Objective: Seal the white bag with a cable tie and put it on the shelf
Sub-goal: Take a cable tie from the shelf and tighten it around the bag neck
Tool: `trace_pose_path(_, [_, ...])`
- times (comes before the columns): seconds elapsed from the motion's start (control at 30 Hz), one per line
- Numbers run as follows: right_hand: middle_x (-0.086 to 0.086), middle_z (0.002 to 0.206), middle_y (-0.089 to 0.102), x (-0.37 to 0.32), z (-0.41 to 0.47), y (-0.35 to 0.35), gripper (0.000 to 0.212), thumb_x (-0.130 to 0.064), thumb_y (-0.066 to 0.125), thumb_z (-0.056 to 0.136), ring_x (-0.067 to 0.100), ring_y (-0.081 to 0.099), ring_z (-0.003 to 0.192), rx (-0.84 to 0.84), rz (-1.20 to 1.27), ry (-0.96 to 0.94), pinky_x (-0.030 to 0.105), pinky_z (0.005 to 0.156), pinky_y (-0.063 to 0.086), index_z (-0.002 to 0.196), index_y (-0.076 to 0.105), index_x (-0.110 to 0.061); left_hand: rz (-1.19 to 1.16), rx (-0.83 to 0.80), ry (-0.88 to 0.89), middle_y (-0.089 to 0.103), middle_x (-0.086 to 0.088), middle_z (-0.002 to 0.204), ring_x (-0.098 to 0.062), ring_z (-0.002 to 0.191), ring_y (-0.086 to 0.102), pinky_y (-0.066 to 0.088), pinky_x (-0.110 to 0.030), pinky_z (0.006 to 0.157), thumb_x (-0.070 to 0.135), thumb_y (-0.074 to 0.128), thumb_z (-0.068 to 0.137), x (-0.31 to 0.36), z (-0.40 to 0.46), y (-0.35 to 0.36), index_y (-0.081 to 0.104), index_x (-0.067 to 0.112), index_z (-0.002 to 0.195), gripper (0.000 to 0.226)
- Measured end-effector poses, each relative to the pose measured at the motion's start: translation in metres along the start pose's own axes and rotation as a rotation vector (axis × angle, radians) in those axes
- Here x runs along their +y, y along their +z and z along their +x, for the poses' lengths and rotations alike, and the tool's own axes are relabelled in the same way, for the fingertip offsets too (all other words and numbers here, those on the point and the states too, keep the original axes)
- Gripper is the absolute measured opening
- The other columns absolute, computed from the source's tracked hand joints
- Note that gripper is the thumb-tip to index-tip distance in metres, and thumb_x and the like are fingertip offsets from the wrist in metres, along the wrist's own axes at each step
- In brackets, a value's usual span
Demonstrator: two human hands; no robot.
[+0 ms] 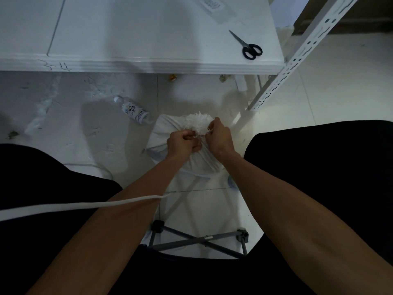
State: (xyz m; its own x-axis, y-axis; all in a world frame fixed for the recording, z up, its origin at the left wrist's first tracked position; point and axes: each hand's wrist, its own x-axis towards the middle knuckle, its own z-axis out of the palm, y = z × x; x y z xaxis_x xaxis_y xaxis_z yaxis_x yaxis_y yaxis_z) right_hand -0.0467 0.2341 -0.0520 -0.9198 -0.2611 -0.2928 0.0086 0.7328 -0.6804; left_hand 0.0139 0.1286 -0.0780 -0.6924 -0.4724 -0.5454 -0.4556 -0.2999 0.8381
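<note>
It looked like a storeroom or plain packing room rather than a home. A bare white counter filled the twelve o'clock side, with black-handled scissors lying on it at one o'clock. A slotted white steel shelving upright ran down at two o'clock, of the kind used for stock racks. The pale tiled floor was scuffed and littered: a plastic bottle lay on its side at eleven o'clock, and small scraps sat under the counter edge.
</note>
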Motion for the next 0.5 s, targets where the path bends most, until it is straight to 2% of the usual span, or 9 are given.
trace_pose_path(0.13, [0.013, 0.084, 0.058, -0.003, -0.007, -0.003, 0.017, 0.001, 0.045, 0.079, 0.032, 0.054, 0.076, 0.010, -0.062, -0.072, 0.034, 0.063, 0.036, 0.094, 0.053, -0.004, -0.041, 0.009, -0.042, 0.074, -0.017, 0.091, -0.025, 0.076, 0.074, 0.060, -0.025, 0.066, -0.008, 0.074, 0.072, 0.001, 0.004, -0.002, 0.073, -0.001, 0.102, 0.030])
trace_pose_path(0.27, [0.018, 0.093, 0.065, -0.008, -0.015, -0.001, 0.016, -0.007, 0.046, 0.089, 0.033, 0.058, 0.087, -0.021, -0.221, -0.129, 0.029, 0.068, 0.033, 0.095, 0.060, -0.003, -0.092, -0.010, -0.110, 0.073, -0.018, 0.096, -0.030, 0.087, 0.073, 0.060, -0.037, 0.082, -0.011, 0.072, 0.073, 0.000, 0.010, -0.002, 0.072, -0.003, 0.103, 0.032])
trace_pose_path(0.33, [0.019, 0.095, 0.067, -0.010, -0.014, -0.001, 0.016, -0.009, 0.051, 0.088, 0.035, 0.060, 0.091, -0.039, -0.272, -0.165, 0.028, 0.067, 0.031, 0.090, 0.063, 0.000, -0.123, -0.022, -0.126, 0.072, -0.019, 0.096, -0.030, 0.085, 0.072, 0.061, -0.035, 0.078, -0.014, 0.068, 0.075, 0.000, 0.011, -0.002, 0.071, -0.005, 0.104, 0.031])
trace_pose_path(0.43, [0.022, 0.093, 0.069, -0.014, -0.006, -0.010, 0.017, -0.011, 0.056, 0.088, 0.037, 0.062, 0.091, -0.131, -0.289, -0.190, 0.027, 0.066, 0.031, 0.087, 0.068, 0.002, -0.102, -0.015, -0.136, 0.072, -0.020, 0.088, -0.021, 0.065, 0.071, 0.061, -0.025, 0.064, -0.014, 0.065, 0.079, 0.004, 0.012, -0.005, 0.070, -0.005, 0.103, 0.027])
trace_pose_path(0.5, [0.022, 0.092, 0.070, -0.016, -0.004, -0.017, 0.017, -0.011, 0.058, 0.088, 0.036, 0.063, 0.090, -0.196, -0.307, -0.221, 0.027, 0.066, 0.033, 0.086, 0.070, 0.000, -0.070, -0.018, -0.139, 0.072, -0.021, 0.087, -0.019, 0.061, 0.071, 0.061, -0.026, 0.064, -0.012, 0.066, 0.079, 0.004, 0.014, -0.008, 0.070, -0.005, 0.103, 0.026])
